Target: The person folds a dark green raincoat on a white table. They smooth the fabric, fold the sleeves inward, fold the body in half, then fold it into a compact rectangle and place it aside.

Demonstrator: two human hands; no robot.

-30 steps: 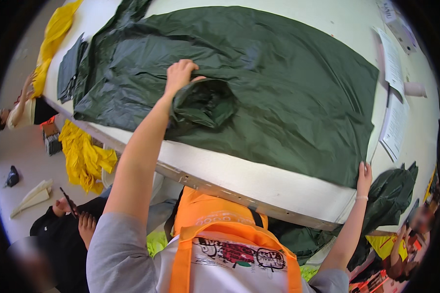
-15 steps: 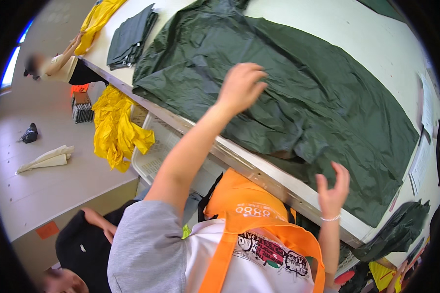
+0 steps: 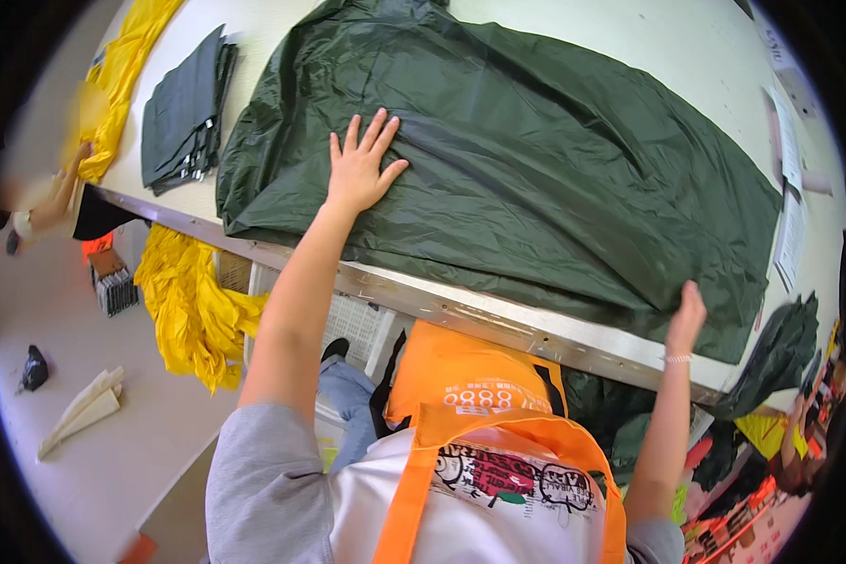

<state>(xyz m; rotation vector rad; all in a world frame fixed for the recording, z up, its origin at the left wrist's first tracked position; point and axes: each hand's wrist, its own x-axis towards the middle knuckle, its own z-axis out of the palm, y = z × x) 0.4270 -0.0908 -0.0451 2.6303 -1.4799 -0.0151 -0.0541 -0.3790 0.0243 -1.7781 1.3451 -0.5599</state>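
A wide piece of thin, shiny dark green fabric [image 3: 555,160], like rainwear, lies spread and creased on the white table. My left hand [image 3: 360,169] rests flat on its left part, palm down with the fingers spread. Toward the near right edge, my right hand [image 3: 688,315] has its fingers closed on the dark green fabric. Long creases run from that hand up to the left across the fabric. The fingertips of the right hand are partly hidden.
Folded dark green pieces [image 3: 183,113] lie stacked at the table's far left, beside yellow fabric [image 3: 127,80]. More yellow fabric [image 3: 193,301] hangs over a white crate [image 3: 357,324] below the metal-trimmed table edge [image 3: 461,315]. Paper sheets [image 3: 788,240] lie at right. Another person's arm [image 3: 61,193] shows at left.
My left hand has moved left and flattened onto the fabric. My right hand has gone from spread to closed at the fabric's near right edge. The near edge now lies straighter and smoother.
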